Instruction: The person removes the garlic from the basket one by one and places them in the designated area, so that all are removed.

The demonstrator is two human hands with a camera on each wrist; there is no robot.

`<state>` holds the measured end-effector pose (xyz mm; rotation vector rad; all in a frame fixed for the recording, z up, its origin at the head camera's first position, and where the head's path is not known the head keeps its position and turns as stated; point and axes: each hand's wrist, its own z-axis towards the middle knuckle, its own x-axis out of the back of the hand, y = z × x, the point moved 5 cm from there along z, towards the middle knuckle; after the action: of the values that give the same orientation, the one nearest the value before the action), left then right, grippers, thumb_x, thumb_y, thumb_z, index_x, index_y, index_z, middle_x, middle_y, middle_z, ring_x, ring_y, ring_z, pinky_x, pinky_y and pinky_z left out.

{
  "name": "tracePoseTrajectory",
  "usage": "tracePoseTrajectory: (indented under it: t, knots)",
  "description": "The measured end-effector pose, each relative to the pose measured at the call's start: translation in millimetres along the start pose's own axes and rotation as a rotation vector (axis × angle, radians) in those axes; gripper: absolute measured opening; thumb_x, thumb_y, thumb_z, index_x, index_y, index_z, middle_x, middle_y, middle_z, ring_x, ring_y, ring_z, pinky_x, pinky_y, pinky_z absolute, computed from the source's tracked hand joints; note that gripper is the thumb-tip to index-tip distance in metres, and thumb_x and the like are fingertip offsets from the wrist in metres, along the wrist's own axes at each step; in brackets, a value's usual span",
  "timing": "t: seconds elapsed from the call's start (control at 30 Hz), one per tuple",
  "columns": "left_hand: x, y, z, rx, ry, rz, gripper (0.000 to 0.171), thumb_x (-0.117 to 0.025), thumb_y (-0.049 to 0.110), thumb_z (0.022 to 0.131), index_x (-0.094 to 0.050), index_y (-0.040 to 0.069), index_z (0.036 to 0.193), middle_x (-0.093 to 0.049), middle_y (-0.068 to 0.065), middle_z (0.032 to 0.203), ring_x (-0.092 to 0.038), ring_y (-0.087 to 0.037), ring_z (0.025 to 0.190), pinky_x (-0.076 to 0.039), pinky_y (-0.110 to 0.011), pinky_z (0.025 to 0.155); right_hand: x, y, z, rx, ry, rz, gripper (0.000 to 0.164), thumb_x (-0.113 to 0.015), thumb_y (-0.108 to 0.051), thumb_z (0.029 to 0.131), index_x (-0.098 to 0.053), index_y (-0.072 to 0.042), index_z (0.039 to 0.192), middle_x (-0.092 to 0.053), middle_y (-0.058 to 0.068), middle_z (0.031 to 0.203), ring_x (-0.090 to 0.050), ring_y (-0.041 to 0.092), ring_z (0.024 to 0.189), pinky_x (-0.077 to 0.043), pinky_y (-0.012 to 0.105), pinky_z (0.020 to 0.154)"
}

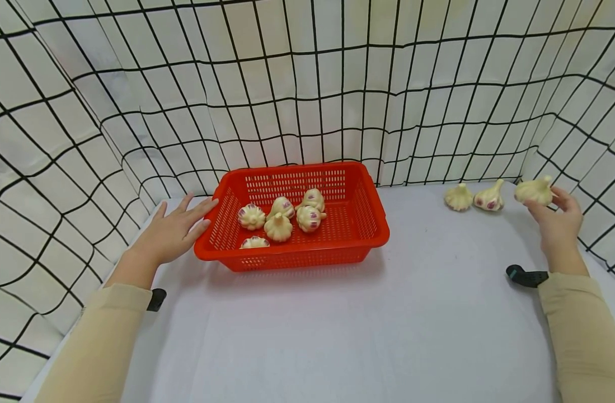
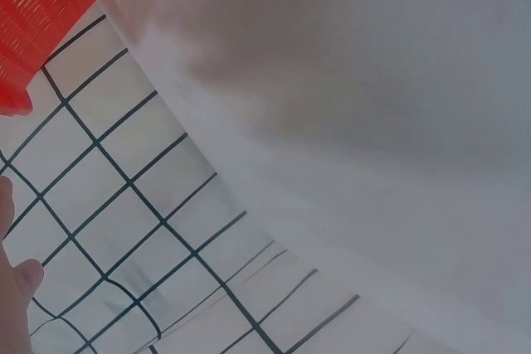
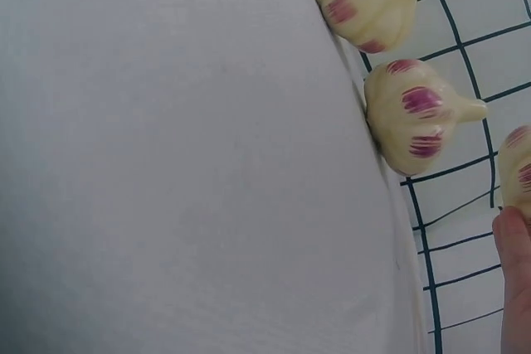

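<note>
My left hand (image 1: 168, 235) lies at the left end of a red plastic basket (image 1: 292, 254), its fingers spread and touching the rim. In the left wrist view only part of the basket and some fingers show. Several garlic bulbs (image 1: 278, 227), cream with purple patches, sit in the left and middle of the basket. At the far right, my right hand (image 1: 561, 221) grips a garlic bulb (image 1: 533, 191) between thumb and fingers. Left of it, two more garlic bulbs, one purple-marked (image 3: 419, 115) and one paler in the head view (image 1: 459, 197), rest on the table.
A black wire grid (image 1: 342, 95) over white sheeting rises behind the table and along both sides. White cloth covers the table (image 1: 347, 336). Dark straps (image 1: 526, 276) show at the wrists, by beige sleeves.
</note>
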<state>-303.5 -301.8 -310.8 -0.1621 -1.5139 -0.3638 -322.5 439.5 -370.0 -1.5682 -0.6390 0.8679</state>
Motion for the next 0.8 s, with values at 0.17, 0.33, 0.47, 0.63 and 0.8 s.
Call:
tracePoseTrajectory:
  t: [0.17, 0.33, 0.47, 0.63, 0.8]
  knots:
    - [0.0, -0.1, -0.5, 0.002, -0.003, 0.000, 0.065, -0.030, 0.054, 0.109, -0.026, 0.019, 0.164, -0.028, -0.019, 0.165, -0.006, -0.046, 0.154, 0.008, -0.071, 0.116, 2, 1, 4, -0.041, -0.005, 0.003, 0.082, -0.075, 0.004, 0.089, -0.037, -0.019, 0.158, -0.037, -0.015, 0.117, -0.046, -0.002, 0.100, -0.051, 0.008, 0.077]
    - [0.7, 0.4, -0.7, 0.001, -0.005, -0.001, 0.066, -0.030, 0.054, 0.109, -0.027, 0.018, 0.164, -0.028, -0.018, 0.165, -0.005, -0.045, 0.154, 0.008, -0.071, 0.116, 4, 2, 8, -0.083, 0.001, -0.030, 0.083, -0.073, 0.003, 0.090, -0.034, -0.021, 0.159, -0.035, -0.016, 0.116, -0.046, -0.002, 0.096, -0.050, 0.006, 0.077]
    - [1.3, 1.0, -0.4, 0.002, -0.005, 0.001, 0.065, -0.030, 0.054, 0.109, -0.027, 0.018, 0.164, -0.028, -0.018, 0.165, -0.005, -0.045, 0.154, 0.008, -0.071, 0.116, 6, 6, 14, -0.129, -0.021, 0.004, 0.087, -0.072, 0.004, 0.091, -0.027, -0.019, 0.163, -0.037, -0.011, 0.115, -0.056, -0.004, 0.084, -0.052, 0.008, 0.073]
    - [1.8, 2.5, -0.3, 0.000, -0.007, -0.004, 0.066, -0.030, 0.054, 0.109, -0.027, 0.019, 0.164, -0.029, -0.018, 0.165, -0.005, -0.045, 0.154, 0.008, -0.071, 0.116, 9, 15, 24, -0.189, -0.061, -0.023, 0.091, -0.070, 0.003, 0.093, -0.019, -0.018, 0.165, -0.038, -0.010, 0.114, -0.062, -0.003, 0.063, -0.055, 0.011, 0.070]
    - [1.5, 1.6, -1.0, 0.004, -0.005, -0.004, 0.066, -0.030, 0.054, 0.109, -0.027, 0.018, 0.164, -0.029, -0.018, 0.165, -0.005, -0.045, 0.154, 0.008, -0.071, 0.116, 5, 16, 28, -0.226, -0.113, -0.066, 0.093, -0.069, -0.001, 0.095, -0.011, -0.018, 0.166, -0.037, -0.014, 0.116, -0.059, -0.006, 0.067, -0.053, 0.011, 0.081]
